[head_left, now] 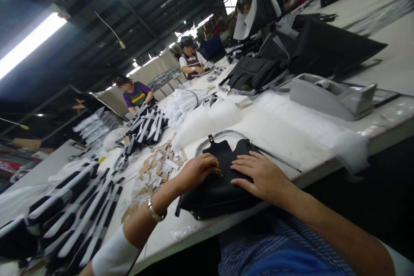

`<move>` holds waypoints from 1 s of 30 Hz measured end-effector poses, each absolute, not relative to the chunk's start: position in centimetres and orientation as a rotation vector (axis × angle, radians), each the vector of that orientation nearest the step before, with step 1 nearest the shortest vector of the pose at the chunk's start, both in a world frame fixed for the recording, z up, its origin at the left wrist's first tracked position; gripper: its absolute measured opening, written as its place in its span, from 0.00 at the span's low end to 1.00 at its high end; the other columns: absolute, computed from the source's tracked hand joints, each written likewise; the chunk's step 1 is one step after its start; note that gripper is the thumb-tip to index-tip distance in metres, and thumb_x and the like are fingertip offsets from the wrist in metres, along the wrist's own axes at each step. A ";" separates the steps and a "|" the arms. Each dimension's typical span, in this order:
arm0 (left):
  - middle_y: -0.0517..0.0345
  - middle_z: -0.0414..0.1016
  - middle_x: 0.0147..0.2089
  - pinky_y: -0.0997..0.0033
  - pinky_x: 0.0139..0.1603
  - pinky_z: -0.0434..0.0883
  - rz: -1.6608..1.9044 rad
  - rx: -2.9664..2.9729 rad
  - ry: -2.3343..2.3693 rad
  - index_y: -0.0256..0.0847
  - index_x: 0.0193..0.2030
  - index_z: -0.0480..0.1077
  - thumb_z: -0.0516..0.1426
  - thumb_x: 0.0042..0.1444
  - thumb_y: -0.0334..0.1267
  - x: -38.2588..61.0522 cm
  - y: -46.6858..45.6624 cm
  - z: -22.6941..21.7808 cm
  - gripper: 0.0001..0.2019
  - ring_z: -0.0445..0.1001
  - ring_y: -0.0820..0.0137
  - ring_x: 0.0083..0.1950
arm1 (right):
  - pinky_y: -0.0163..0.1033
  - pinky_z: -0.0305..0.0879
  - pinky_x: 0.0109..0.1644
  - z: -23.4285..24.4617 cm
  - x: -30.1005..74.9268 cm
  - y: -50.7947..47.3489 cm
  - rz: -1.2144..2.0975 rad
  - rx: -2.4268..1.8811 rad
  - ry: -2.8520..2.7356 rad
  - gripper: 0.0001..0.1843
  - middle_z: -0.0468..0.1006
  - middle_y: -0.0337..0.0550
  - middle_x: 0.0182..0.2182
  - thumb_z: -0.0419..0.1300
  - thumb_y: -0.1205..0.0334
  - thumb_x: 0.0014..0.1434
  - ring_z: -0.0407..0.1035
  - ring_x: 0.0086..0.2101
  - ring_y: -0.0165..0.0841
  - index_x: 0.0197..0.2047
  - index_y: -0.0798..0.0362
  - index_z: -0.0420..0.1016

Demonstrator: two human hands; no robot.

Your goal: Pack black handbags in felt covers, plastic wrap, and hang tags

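A black handbag [223, 196] lies on the white table in front of me, its base toward the table's near edge. My left hand [202, 170], with a silver bracelet at the wrist, is closed, its fingertips pinched at the small gold clasp [220, 173] on the bag's front. Flat on the bag's right side rests my right hand [263, 177], fingers stretched out. A wrapped handle [226, 132] arches behind the bag, and a thin black strap [278, 156] trails to the right. A tab with a gold fitting [211, 139] points up at the top.
Paper tags [155, 172] lie scattered left of the bag. Wrapped black straps [87, 211] are piled at the lower left. White foam sheet [291, 116] and a grey tape dispenser [333, 95] are to the right. More black bags [323, 49] lie beyond. Co-workers [192, 60] stand around the table.
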State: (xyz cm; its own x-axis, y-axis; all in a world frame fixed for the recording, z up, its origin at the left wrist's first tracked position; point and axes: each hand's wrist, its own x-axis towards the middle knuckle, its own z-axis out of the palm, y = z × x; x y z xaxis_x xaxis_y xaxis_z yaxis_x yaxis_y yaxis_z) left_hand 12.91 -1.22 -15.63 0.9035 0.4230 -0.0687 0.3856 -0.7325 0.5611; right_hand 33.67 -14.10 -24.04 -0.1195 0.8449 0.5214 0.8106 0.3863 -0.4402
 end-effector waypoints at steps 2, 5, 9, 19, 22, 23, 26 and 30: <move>0.53 0.74 0.45 0.66 0.53 0.69 0.121 2.478 0.582 0.42 0.39 0.72 0.54 0.65 0.37 12.0 -1.9 -15.6 0.07 0.73 0.67 0.48 | 0.55 0.60 0.63 -24.1 33.7 -14.0 0.065 -1.423 -1.926 0.19 0.80 0.44 0.52 0.59 0.48 0.65 0.71 0.54 0.42 0.53 0.48 0.78; 0.52 0.74 0.50 0.65 0.56 0.68 0.184 2.453 0.596 0.42 0.37 0.70 0.53 0.66 0.37 10.4 -2.8 -15.5 0.07 0.73 0.66 0.52 | 0.56 0.60 0.63 -24.4 33.9 -13.9 0.090 -1.434 -1.930 0.18 0.80 0.43 0.50 0.58 0.47 0.65 0.71 0.54 0.42 0.51 0.48 0.79; 0.51 0.78 0.46 0.67 0.46 0.74 0.425 2.246 0.870 0.40 0.39 0.70 0.52 0.67 0.40 7.7 -4.9 -15.2 0.08 0.77 0.67 0.45 | 0.56 0.58 0.63 -24.6 34.2 -13.9 0.104 -1.423 -1.939 0.17 0.80 0.43 0.51 0.58 0.48 0.65 0.71 0.55 0.42 0.50 0.48 0.79; 0.54 0.81 0.38 0.66 0.42 0.77 0.919 1.599 1.518 0.41 0.34 0.79 0.65 0.53 0.47 -2.6 -15.3 -18.2 0.11 0.79 0.64 0.38 | 0.56 0.60 0.63 -24.9 34.7 -13.9 0.000 -1.398 -2.026 0.20 0.79 0.44 0.52 0.52 0.48 0.68 0.70 0.56 0.43 0.53 0.49 0.77; 0.54 0.80 0.41 0.65 0.47 0.76 0.980 1.489 1.638 0.41 0.31 0.79 0.67 0.50 0.47 -4.9 -18.1 -20.9 0.11 0.78 0.61 0.44 | 0.55 0.60 0.63 -25.1 35.0 -13.7 -0.020 -1.371 -2.049 0.21 0.79 0.44 0.52 0.51 0.48 0.69 0.70 0.55 0.43 0.54 0.50 0.76; 0.54 0.80 0.39 0.66 0.48 0.75 1.000 1.436 1.672 0.40 0.30 0.78 0.68 0.48 0.46 -5.5 -18.9 -21.8 0.11 0.78 0.62 0.44 | 0.55 0.61 0.63 -25.2 35.1 -13.6 -0.024 -1.363 -2.054 0.21 0.79 0.45 0.52 0.51 0.48 0.69 0.71 0.55 0.43 0.54 0.51 0.76; 0.55 0.79 0.36 0.69 0.46 0.73 1.066 1.261 1.721 0.39 0.27 0.74 0.70 0.45 0.46 -6.7 -20.7 -24.3 0.14 0.77 0.65 0.41 | 0.54 0.61 0.63 -25.3 35.4 -13.5 -0.033 -1.358 -2.070 0.22 0.79 0.45 0.52 0.49 0.48 0.69 0.71 0.55 0.42 0.54 0.51 0.76; 0.56 0.78 0.36 0.71 0.40 0.73 1.105 1.104 1.721 0.38 0.29 0.70 0.69 0.46 0.48 -7.5 -22.3 -26.7 0.17 0.77 0.69 0.36 | 0.54 0.61 0.63 -25.2 35.7 -13.4 -0.054 -1.375 -2.124 0.24 0.79 0.47 0.53 0.48 0.47 0.69 0.70 0.55 0.43 0.54 0.52 0.75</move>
State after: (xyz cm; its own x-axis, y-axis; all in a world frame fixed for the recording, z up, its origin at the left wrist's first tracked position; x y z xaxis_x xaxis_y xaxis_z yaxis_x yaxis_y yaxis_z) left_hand -7.51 -22.28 -26.72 -0.3039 0.9393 -0.1595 0.2454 0.2390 0.9395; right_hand 35.67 -13.41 -25.25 -0.2819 0.8174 0.5024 0.8417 0.4620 -0.2794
